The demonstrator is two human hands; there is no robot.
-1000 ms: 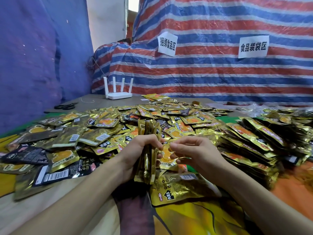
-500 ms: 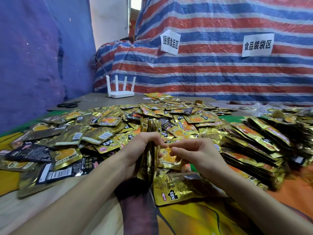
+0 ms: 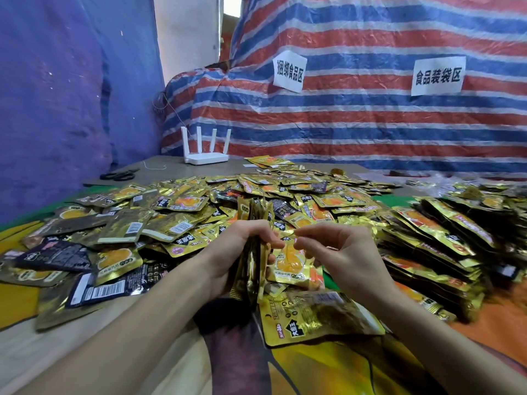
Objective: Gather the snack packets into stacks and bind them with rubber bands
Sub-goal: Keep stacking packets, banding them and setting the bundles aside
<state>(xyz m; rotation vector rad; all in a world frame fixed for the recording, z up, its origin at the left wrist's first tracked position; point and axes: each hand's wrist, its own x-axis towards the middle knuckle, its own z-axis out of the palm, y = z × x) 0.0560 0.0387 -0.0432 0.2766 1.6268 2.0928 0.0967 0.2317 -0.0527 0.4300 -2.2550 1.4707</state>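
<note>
gripping an upright stack of snack packets (image 3: 251, 270) in the left hand (image 3: 233, 249), centre front, over loose gold packets (image 3: 122, 232) strewn from the table's (image 3: 171, 166) left side. just right, right hand (image 3: 342, 252) with fingers curled, thumb near forefinger; cannot tell whether pinching anything. farther right, leaning rows of gathered packets (image 3: 439, 238).

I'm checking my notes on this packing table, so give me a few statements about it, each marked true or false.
The left hand grips an upright stack of packets. True.
The router is black. False: it is white.
The scissors lie left of the router. True.
The striped tarp carries one paper sign. False: it carries two, a left sign and a right sign.
</note>
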